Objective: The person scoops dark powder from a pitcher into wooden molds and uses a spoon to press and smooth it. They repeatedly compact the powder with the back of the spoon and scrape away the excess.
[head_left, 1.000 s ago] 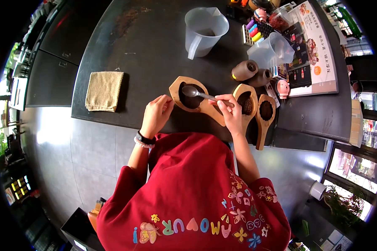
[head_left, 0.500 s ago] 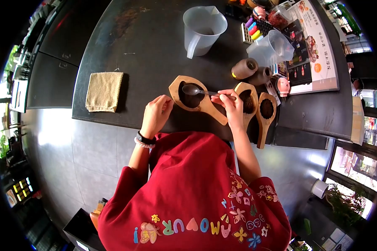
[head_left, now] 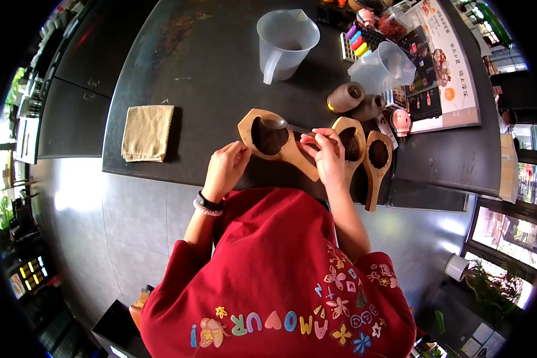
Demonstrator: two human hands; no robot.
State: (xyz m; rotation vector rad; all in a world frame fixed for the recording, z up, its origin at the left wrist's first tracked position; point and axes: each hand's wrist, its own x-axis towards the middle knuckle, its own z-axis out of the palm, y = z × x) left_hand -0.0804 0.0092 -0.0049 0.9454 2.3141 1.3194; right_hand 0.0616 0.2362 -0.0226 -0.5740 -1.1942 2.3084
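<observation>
My right hand [head_left: 328,156] grips the handle of a spoon [head_left: 274,123], whose bowl is over the far side of a wooden mould [head_left: 299,161]. Dark brown material fills the mould's rounded hollow. At the mould's left edge is my left hand [head_left: 227,172], its fingers curled together; whether they touch the wood or hold anything is hidden. Just right of my right hand lie a second wooden mould [head_left: 357,162] and a third, narrower one [head_left: 373,188], both with dark material in their hollows.
A folded tan cloth [head_left: 147,133] lies at the left. Behind the moulds stand a clear measuring jug [head_left: 283,51], two brown jars [head_left: 346,98], and a second clear plastic container [head_left: 385,68]. A pink pig figurine [head_left: 401,122] sits by a printed menu sheet [head_left: 459,77].
The spoon's bowl has shifted slightly toward the mould's far rim and looks more tilted. My left hand has moved a little right and down, nearer the mould's edge.
</observation>
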